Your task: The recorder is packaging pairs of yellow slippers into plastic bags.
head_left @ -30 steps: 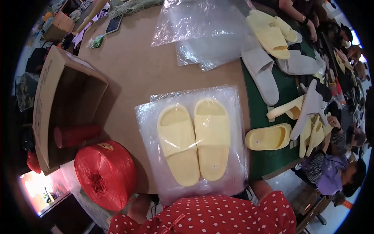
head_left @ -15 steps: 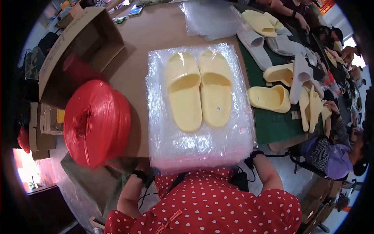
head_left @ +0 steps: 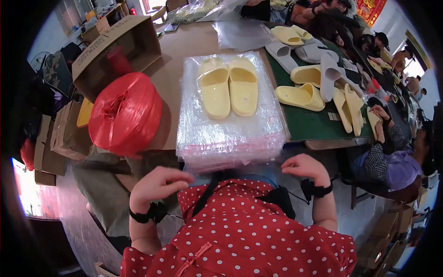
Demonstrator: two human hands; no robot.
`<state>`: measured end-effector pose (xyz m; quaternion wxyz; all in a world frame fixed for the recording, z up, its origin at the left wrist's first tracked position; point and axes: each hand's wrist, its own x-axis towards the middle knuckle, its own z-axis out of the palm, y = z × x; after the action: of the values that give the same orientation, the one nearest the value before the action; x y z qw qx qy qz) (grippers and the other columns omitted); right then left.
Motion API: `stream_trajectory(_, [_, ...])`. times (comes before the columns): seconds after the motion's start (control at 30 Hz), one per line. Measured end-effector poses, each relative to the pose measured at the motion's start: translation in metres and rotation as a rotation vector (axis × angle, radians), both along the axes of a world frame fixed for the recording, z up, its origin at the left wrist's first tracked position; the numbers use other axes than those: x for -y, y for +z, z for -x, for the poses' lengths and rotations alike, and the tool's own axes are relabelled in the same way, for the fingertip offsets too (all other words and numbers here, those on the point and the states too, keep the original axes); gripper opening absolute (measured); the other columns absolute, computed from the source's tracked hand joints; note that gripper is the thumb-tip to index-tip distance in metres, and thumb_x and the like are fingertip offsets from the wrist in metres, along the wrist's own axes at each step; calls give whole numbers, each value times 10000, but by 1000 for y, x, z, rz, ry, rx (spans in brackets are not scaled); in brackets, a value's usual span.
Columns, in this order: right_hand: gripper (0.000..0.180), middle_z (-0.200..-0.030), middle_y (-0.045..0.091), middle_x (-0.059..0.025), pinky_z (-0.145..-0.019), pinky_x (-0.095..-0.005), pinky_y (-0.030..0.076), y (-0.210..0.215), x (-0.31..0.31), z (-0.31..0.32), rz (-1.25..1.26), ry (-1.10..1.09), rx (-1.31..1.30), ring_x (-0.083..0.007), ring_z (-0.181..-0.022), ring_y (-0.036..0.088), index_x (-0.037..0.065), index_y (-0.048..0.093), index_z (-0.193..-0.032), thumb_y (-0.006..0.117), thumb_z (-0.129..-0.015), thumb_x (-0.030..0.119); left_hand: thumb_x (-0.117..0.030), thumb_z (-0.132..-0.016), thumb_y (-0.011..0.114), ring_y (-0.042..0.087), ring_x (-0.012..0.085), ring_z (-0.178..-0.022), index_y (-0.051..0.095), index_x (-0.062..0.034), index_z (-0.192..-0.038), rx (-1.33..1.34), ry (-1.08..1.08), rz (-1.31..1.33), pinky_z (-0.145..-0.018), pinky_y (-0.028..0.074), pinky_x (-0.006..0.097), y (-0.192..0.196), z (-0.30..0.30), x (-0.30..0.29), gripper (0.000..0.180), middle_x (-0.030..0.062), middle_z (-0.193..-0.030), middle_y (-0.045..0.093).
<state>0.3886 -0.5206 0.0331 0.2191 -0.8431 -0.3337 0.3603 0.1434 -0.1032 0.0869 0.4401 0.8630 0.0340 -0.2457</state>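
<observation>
A pair of pale yellow slide slippers (head_left: 216, 102) lies side by side, toes pointing away, on a thick stack of clear plastic bags (head_left: 198, 134) with a pinkish front edge. My left hand (head_left: 161, 182) is in the air below the stack's near left corner, fingers loosely bent and apart, holding nothing. Off the near right corner hovers my right hand (head_left: 305, 166), also empty, its fingers reaching toward the bags without touching them. Both wrists wear black bands.
On the left are a large roll of red plastic twine (head_left: 124, 113) and an open cardboard box (head_left: 117, 55) on its side. Loose yellow and grey slippers (head_left: 300, 97) crowd the green surface at right. A seated person in purple (head_left: 392, 166) handles a slipper there.
Both hands have come up into view from below the table edge and the stack's front. The whole view has shifted, while the slippers still lie on the stack.
</observation>
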Motion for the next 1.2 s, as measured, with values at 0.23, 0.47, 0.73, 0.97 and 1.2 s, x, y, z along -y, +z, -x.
stream_trajectory(0.23, [227,-995,705,-125,-820,-378,525,90,-94,17,-682,-97,456,-296,-911,674,52,710,-1079,696,-914,207,-170,-931,645,473,356,-1371,564,-83,-1393,941,164,-351,-1123,389,429,7,-91,45,477,173,-1475,518])
stream_trajectory(0.47, [261,-1090,631,-116,-901,-417,518,11,-165,-41,-644,-201,749,-304,-1053,613,87,699,-1102,701,-872,209,-325,-920,677,230,480,-1483,528,-191,-1448,1032,226,-596,-1145,263,658,-87,-161,40,565,170,-1629,290])
stream_trajectory(0.73, [302,-1104,594,-80,-863,-416,520,-18,-170,-41,-477,-140,882,-290,-1068,563,110,720,-1034,756,-741,176,-209,-841,749,327,465,-1442,616,-148,-1338,1030,443,-341,-1169,318,513,-115,-160,30,518,223,-1566,382])
stream_trajectory(0.97, [82,-873,645,-42,-784,-402,508,-16,-164,-36,-633,-47,985,-269,-887,598,107,726,-856,719,-783,145,-87,-838,712,501,400,-1333,780,-113,-1036,1045,486,-404,-1090,431,448,-100,-150,35,211,183,-1422,566])
stream_trajectory(1.2, [81,-902,658,-43,-788,-401,502,14,-140,18,-625,28,846,-274,-880,595,103,723,-853,736,-792,154,-92,-823,742,495,372,-1351,780,-106,-1047,1005,467,-395,-1086,431,440,-75,-83,46,227,165,-1456,538])
